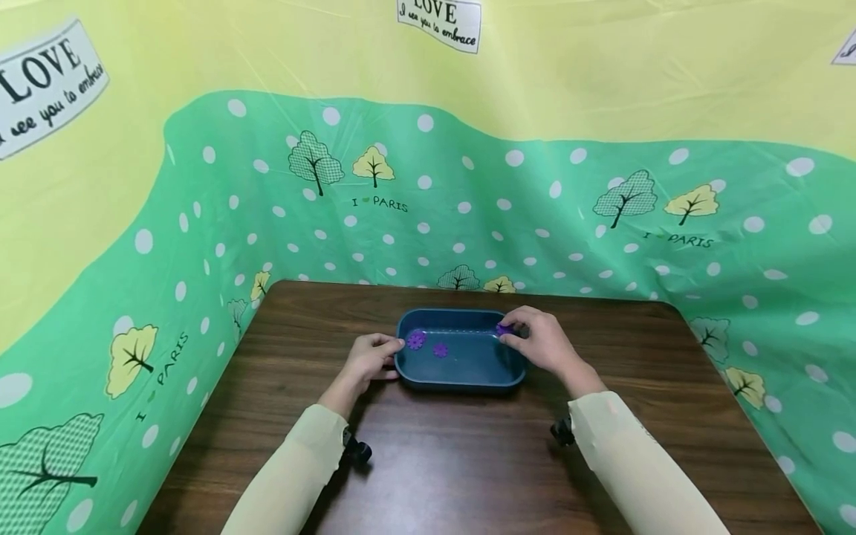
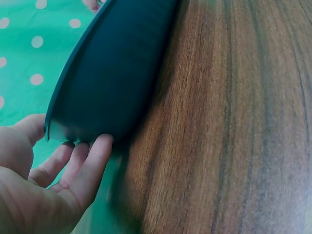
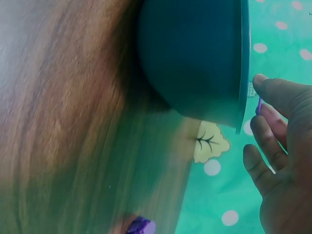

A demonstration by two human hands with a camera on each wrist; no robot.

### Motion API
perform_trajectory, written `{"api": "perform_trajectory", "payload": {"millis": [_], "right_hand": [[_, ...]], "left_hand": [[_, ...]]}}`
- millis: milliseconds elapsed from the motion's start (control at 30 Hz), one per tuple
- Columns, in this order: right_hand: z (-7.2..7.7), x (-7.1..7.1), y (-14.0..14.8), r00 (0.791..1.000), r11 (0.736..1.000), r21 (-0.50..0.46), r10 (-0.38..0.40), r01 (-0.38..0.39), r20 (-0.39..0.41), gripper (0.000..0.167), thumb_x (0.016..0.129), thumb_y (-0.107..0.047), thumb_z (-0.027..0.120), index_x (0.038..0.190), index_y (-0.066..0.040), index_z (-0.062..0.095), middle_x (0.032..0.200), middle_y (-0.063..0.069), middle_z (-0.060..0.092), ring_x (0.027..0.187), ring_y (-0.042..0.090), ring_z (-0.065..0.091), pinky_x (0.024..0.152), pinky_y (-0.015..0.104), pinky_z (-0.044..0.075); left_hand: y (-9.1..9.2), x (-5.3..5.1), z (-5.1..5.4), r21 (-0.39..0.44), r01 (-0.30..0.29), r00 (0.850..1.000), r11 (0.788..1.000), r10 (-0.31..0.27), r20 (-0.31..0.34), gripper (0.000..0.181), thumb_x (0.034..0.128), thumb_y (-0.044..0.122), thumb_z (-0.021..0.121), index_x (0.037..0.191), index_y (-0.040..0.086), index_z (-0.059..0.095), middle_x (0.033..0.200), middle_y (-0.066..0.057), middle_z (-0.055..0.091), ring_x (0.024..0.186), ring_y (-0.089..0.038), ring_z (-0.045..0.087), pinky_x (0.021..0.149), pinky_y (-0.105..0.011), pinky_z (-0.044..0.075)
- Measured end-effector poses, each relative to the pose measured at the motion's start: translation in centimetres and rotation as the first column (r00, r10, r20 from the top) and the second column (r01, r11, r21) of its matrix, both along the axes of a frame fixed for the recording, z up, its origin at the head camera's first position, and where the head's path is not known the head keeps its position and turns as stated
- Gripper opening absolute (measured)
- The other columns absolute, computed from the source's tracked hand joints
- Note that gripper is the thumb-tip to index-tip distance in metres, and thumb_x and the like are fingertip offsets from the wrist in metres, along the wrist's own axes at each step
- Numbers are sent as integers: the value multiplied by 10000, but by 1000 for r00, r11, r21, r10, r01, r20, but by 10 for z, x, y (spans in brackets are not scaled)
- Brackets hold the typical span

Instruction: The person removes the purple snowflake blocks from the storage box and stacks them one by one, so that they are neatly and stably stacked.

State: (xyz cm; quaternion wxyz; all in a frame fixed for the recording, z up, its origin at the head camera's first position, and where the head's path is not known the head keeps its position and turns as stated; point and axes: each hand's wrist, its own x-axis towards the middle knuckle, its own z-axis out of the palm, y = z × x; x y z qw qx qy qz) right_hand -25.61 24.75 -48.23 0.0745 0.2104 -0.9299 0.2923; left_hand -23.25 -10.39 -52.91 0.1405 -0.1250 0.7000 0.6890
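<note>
A dark blue rectangular tray (image 1: 461, 377) with rounded corners stands on the table. My left hand (image 1: 369, 358) grips its left end; in the left wrist view the thumb is at the rim and the fingers (image 2: 100, 151) touch the outer wall. Two purple notched discs, one toward the back left (image 1: 416, 339) and one nearer the middle (image 1: 440, 350), lie in the tray. Above the tray's back right corner my right hand (image 1: 540, 340) pinches another purple disc (image 1: 504, 328) between thumb and fingertips. That disc (image 3: 259, 106) appears edge-on in the right wrist view, beyond the tray's rim.
The dark brown wooden table (image 1: 461, 461) extends around the tray. A green and yellow printed cloth (image 1: 535, 223) hangs behind and beside it. A purple object (image 3: 141, 225), partly cut off, shows at the bottom of the right wrist view. Small black devices sit at both wrists.
</note>
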Motion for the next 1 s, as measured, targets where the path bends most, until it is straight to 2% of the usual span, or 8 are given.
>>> {"api": "perform_trajectory", "payload": {"millis": [467,733,933,1000], "right_hand": [[-5,9,25,999,999,-21,-31,31,-9,168,889,-137,813,1045,-105,759,1069,42,719,962,267,669,783,500,611],[-11,14,41,996,997,-19,-75,74,-47,169,880,-121,823,1036,-108,759,1036,37,724,896,213,663,734,385,610],[-13,17,51,994,996,-32,-91,89,-66,174,870,-122,834,1026,-125,759,1028,30,721,890,208,660,727,391,606],[-14,18,55,992,995,-34,-95,93,-77,172,866,-130,838,1019,-128,760,1021,27,721,886,208,661,719,360,603]], "left_hand": [[0,3,3,-2,9,1000,1000,-9,2,326,969,242,734,1197,14,686,1121,-178,653,946,-262,685,734,-384,669],[-1,2,2,5,13,1000,1000,-13,-8,350,973,247,728,1221,6,676,1117,-185,658,924,-251,690,743,-398,669],[-2,1,2,9,14,1000,1000,-14,-2,330,975,240,726,1217,19,680,1122,-181,652,940,-256,690,762,-403,667],[-2,1,2,9,12,1000,1000,-12,0,330,974,241,727,1216,21,680,1121,-180,652,946,-259,691,768,-404,667]]}}
